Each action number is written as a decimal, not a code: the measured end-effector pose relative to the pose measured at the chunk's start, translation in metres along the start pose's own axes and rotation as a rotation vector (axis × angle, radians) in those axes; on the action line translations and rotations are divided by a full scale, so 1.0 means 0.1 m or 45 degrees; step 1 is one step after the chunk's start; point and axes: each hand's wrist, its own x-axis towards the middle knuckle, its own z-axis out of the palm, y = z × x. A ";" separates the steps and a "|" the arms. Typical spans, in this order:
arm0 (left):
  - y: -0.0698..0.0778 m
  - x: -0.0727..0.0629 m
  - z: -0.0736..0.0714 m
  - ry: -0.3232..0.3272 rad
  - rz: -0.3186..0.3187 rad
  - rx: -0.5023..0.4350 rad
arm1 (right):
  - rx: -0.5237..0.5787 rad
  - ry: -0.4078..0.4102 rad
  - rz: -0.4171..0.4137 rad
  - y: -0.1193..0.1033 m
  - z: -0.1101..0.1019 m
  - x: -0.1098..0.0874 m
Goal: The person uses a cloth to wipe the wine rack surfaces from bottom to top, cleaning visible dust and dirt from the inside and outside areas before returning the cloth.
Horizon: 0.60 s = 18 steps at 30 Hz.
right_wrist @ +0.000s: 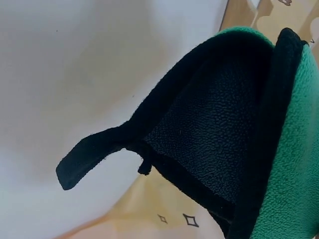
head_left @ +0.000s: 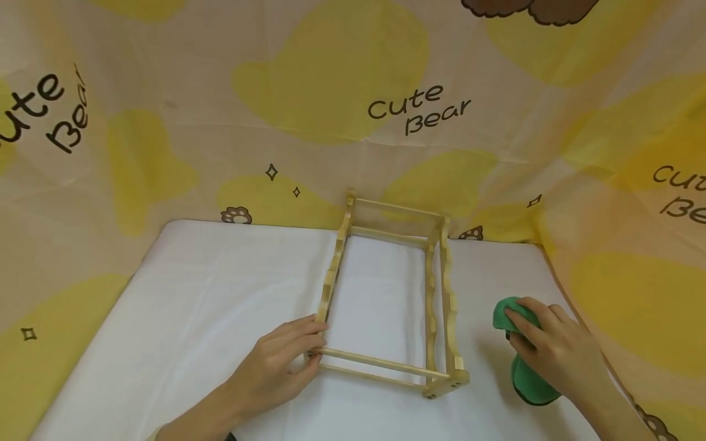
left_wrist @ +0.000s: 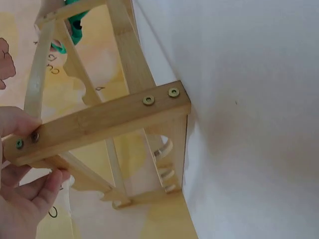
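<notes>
Head view: the left hand (head_left: 281, 361) pinches the near left corner of a pale wooden rack (head_left: 452, 300), which is on the white table (head_left: 193, 294) between the 2 hands, its far end at the table's back edge. Scalloped rails run along the rack's sides, with slim crossbars at both ends. The right hand (head_left: 557, 346), to the right of the rack and apart from it, pinches a green cloth item (head_left: 534, 381) between thumb and fingers; whether its lower part touches the table I cannot tell.

Left wrist view: digits lie on both sides of the rack's end piece (left_wrist: 94, 124), which shows 2 metal fasteners (left_wrist: 148, 100) near each end. Right wrist view: the cloth item has black edging (right_wrist: 271, 134), a dark inner face and a black tab (right_wrist: 92, 152) sticking out. Behind the table hangs a yellow-patched backdrop (head_left: 331, 73).
</notes>
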 end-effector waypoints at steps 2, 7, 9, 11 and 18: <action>-0.03 -0.01 -0.02 0.001 0.033 -0.007 | 0.003 0.004 0.003 0.02 0.00 0.00; -0.13 -0.01 -0.07 0.000 0.121 -0.024 | -0.013 -0.006 0.005 0.03 -0.01 -0.01; -0.17 -0.01 -0.09 0.002 0.142 -0.035 | -0.014 -0.007 0.009 0.03 -0.01 -0.01; -0.23 -0.01 -0.11 0.014 0.166 -0.051 | -0.017 -0.004 0.016 0.03 -0.02 -0.02; -0.39 -0.03 -0.15 0.047 0.152 -0.160 | -0.034 0.044 0.026 0.06 -0.01 -0.02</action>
